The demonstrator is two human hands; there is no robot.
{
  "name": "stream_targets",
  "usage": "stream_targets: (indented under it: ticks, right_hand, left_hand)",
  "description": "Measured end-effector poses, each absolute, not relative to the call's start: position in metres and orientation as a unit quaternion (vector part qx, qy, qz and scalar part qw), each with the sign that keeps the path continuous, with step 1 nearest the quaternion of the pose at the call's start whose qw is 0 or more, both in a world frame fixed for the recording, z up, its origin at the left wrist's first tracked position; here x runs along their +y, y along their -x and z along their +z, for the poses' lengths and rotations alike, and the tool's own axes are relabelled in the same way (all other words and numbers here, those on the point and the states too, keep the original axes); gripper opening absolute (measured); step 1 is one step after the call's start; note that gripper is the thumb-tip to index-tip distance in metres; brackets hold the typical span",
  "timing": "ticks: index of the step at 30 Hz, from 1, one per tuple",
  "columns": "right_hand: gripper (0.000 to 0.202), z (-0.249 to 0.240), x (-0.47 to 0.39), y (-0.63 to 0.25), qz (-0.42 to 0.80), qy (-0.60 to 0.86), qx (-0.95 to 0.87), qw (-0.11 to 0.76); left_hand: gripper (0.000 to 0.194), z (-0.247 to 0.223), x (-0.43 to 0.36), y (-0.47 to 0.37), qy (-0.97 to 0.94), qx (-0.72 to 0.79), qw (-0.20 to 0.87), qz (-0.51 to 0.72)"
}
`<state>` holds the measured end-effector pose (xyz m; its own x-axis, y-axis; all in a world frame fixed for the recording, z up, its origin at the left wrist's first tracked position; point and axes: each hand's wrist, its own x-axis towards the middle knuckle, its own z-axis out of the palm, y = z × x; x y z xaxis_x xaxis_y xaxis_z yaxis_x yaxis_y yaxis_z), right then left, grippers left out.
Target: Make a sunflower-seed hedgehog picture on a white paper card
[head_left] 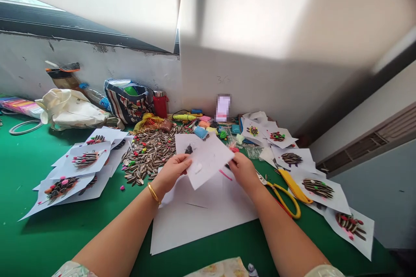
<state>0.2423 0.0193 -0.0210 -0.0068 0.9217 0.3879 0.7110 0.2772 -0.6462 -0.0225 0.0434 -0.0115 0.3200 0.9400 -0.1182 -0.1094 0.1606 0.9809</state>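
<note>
white paper (209, 158), askew, corner pointing nearward (held)

A green worktop (19, 151) runs along the white, scuffed far wall (29, 62), which has dark chipped patches beneath a dark window frame (71, 24) at the far left. Two white sheets (107, 0) hang side by side, the right one reaching lower and bearing faint writing (223, 79), and light glows on their upper parts above soft shadow. At the right, a brown slatted panel (380, 137) sits above a pale blue surface (373, 199).
</note>
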Motion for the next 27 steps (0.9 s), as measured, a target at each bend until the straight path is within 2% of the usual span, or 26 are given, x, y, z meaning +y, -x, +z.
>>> stream_targets:
  ticks: [3,5,7,9,10,12,14,16,21,27]
  right_hand:
    - [0.023,-0.016,0.021,-0.253,0.170,0.621,-0.641,0.418]
    - [0.024,-0.013,0.020,-0.249,0.182,0.614,-0.636,0.432]
    - [0.022,-0.012,0.017,-0.239,0.185,0.579,-0.656,0.447]
    - [0.017,-0.010,0.014,-0.224,0.196,0.534,-0.685,0.456]
    - [0.017,-0.009,0.011,-0.215,0.205,0.515,-0.697,0.454]
    - [0.018,-0.006,0.006,-0.198,0.219,0.498,-0.718,0.433]
    - [0.009,-0.003,0.001,-0.184,0.187,0.488,-0.756,0.394]
    - [0.007,0.000,-0.003,-0.175,0.145,0.480,-0.781,0.373]
    - [0.005,-0.006,-0.006,-0.169,0.144,0.468,-0.788,0.374]
    - [0.029,-0.012,-0.001,-0.178,0.124,0.420,-0.816,0.376]
  left_hand:
    - [0.014,-0.009,0.041,0.025,-0.653,0.426,0.544,0.312]
    - [0.007,-0.008,0.037,0.024,-0.725,0.424,0.450,0.302]
    - [0.007,-0.006,0.031,0.019,-0.759,0.428,0.354,0.338]
    - [0.017,-0.003,0.024,0.011,-0.755,0.440,0.293,0.388]
    - [0.019,-0.001,0.020,0.007,-0.743,0.443,0.297,0.403]
    - [0.022,0.001,0.012,0.000,-0.703,0.437,0.380,0.413]
    - [0.025,0.001,0.008,-0.006,-0.632,0.423,0.499,0.417]
    - [0.026,-0.002,0.008,-0.008,-0.570,0.429,0.553,0.430]
    - [0.034,-0.009,0.015,-0.006,-0.531,0.439,0.578,0.438]
    - [0.038,-0.008,0.015,-0.006,-0.509,0.440,0.612,0.416]
